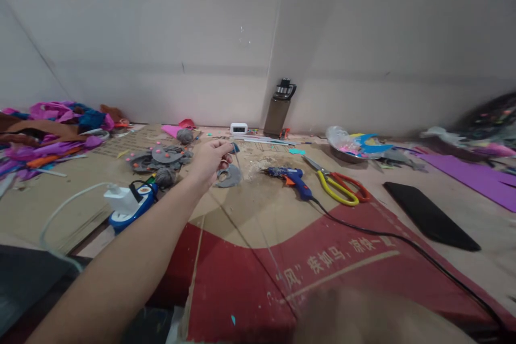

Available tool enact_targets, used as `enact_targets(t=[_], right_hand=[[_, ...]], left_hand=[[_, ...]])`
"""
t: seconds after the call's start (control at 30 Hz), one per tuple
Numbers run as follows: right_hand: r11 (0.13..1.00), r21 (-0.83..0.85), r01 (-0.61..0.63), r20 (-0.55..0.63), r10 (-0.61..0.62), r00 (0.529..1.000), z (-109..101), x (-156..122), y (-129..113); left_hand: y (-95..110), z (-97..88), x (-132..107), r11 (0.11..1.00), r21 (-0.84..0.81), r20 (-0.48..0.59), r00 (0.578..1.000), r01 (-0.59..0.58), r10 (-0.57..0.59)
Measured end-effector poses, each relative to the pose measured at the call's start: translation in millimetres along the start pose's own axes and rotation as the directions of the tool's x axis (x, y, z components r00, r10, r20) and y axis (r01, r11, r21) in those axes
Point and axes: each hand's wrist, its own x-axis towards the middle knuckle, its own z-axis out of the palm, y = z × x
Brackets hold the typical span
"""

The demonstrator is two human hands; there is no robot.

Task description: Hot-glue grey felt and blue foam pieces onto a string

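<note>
My left hand (213, 162) reaches out over the cardboard with its fingers pinched on a small dark blue-grey piece (235, 148). Just below the fingertips is a grey ring-shaped piece (230, 177); whether the hand touches it I cannot tell. A thin dark strand (258, 259) runs from near my left hand toward my right hand (363, 314), which is a smear at the bottom edge, its fingers unreadable. To the right of the left hand lies a blue glue gun (291, 173) with an orange trigger.
Scissors (341, 188) and a black phone (429, 214) lie to the right. Grey cut pieces (167, 157), yarn balls (185, 136) and a blue power strip (129, 219) are left. A bottle (278, 113) stands by the back panel. The glue gun's cord (387, 235) crosses the red cardboard.
</note>
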Motion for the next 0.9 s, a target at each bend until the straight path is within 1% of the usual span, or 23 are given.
enact_targets(t=[0.03,0.07,0.1,0.13,0.17,0.2,0.23,0.27,0.33,0.37,0.4,0.47,0.5,0.53,0.57,0.6,0.63,0.7,0.73,0.77,0.8,0.83,0.9], right_hand=[[1.000,-0.020,0.001,-0.041,-0.002,0.999,-3.2,7.2,-17.4],[0.998,-0.056,-0.024,-0.138,0.016,0.990,-8.5,16.0,-32.4],[0.994,-0.097,-0.053,-0.307,0.020,0.951,-16.3,25.7,-42.9],[0.984,-0.148,-0.095,-0.499,0.008,0.867,-26.7,35.1,-47.4],[0.959,-0.206,-0.195,-0.650,0.015,0.760,-39.4,43.1,-45.6],[0.913,-0.260,-0.314,-0.761,0.007,0.649,-53.6,49.0,-37.9],[0.849,-0.298,-0.437,-0.831,-0.006,0.556,-68.2,52.1,-25.4],[0.764,-0.333,-0.553,-0.861,-0.008,0.508,-82.2,52.5,-9.7],[0.554,-0.367,-0.747,-0.877,0.061,0.476,-104.5,46.8,24.6],[0.460,-0.363,-0.810,-0.878,0.123,0.463,-111.6,42.3,40.2],[0.389,-0.356,-0.850,-0.871,0.192,0.453,-115.7,37.9,53.2],[0.317,-0.353,-0.881,-0.863,0.253,0.437,-115.8,32.7,68.5],[0.294,-0.349,-0.890,-0.880,0.224,0.419,-112.7,33.0,70.2],[0.291,-0.350,-0.890,-0.901,0.153,0.405,-108.3,35.8,68.0],[0.320,-0.361,-0.876,-0.915,0.061,0.399,-102.8,40.9,62.7],[0.382,-0.387,-0.839,-0.914,-0.036,0.405,-96.7,48.3,54.9],[0.499,-0.432,-0.752,-0.889,-0.096,0.447,-90.3,57.6,45.8],[0.763,-0.395,-0.512,-0.861,-0.113,0.496,-77.1,79.9,27.5],[0.849,-0.332,-0.412,-0.860,-0.093,0.502,-70.9,91.7,20.4],[0.916,-0.234,-0.325,-0.861,-0.040,0.507,-65.3,103.1,15.4],[0.960,-0.108,-0.260,-0.861,0.040,0.507,-60.5,113.5,13.0],[0.979,0.015,-0.203,-0.855,0.118,0.506,-56.9,122.5,13.0],[0.974,0.205,-0.098,-0.815,0.225,0.534,-53.2,134.6,19.1]], left_hand=[[-0.4,0.3,-0.3,1.000,0.004,0.004,1.000,-0.003,0.003],[-1.0,0.5,-0.5,1.000,0.006,0.010,1.000,-0.008,0.008],[-1.7,0.7,-0.5,1.000,0.004,0.018,1.000,-0.015,0.015],[-2.4,0.9,-0.5,1.000,-0.001,0.024,1.000,-0.019,0.019],[-2.9,1.1,-0.5,1.000,-0.009,0.028,0.999,-0.024,0.024],[-3.2,1.3,-0.6,0.999,-0.018,0.033,0.999,-0.026,0.027],[-3.2,1.6,-0.7,0.999,-0.028,0.036,0.999,-0.029,0.030],[-3.0,1.9,-0.8,0.999,-0.039,0.041,0.999,-0.032,0.034],[-2.2,2.7,-1.3,0.997,-0.061,0.054,0.998,-0.039,0.042],[-1.8,3.1,-1.5,0.997,-0.070,0.062,0.997,-0.044,0.049],[-1.5,3.5,-1.7,0.996,-0.079,0.072,0.996,-0.049,0.055],[-1.9,4.4,-1.7,0.994,-0.096,0.095,0.993,-0.059,0.068],[-2.5,4.9,-1.7,0.993,-0.103,0.107,0.991,-0.065,0.076],[-3.2,5.5,-1.6,0.992,-0.106,0.117,0.989,-0.073,0.085],[-4.1,6.2,-1.6,0.991,-0.101,0.120,0.988,-0.084,0.096],[-5.0,6.9,-1.9,0.991,-0.087,0.112,0.987,-0.103,0.112],[-5.6,7.8,-2.4,0.989,-0.064,0.097,0.986,-0.131,0.136],[-5.9,9.3,-4.3,0.978,0.011,0.069,0.976,-0.208,0.206],[-5.5,9.9,-5.8,0.966,0.063,0.060,0.967,-0.252,0.248],[-4.6,10.4,-7.6,0.946,0.124,0.052,0.954,-0.299,0.294],[-3.5,10.7,-9.4,0.919,0.190,0.045,0.939,-0.344,0.342],[-2.2,10.8,-11.2,0.888,0.254,0.040,0.922,-0.383,0.386],[0.0,11.1,-13.9,0.830,0.347,0.031,0.890,-0.436,0.455]])
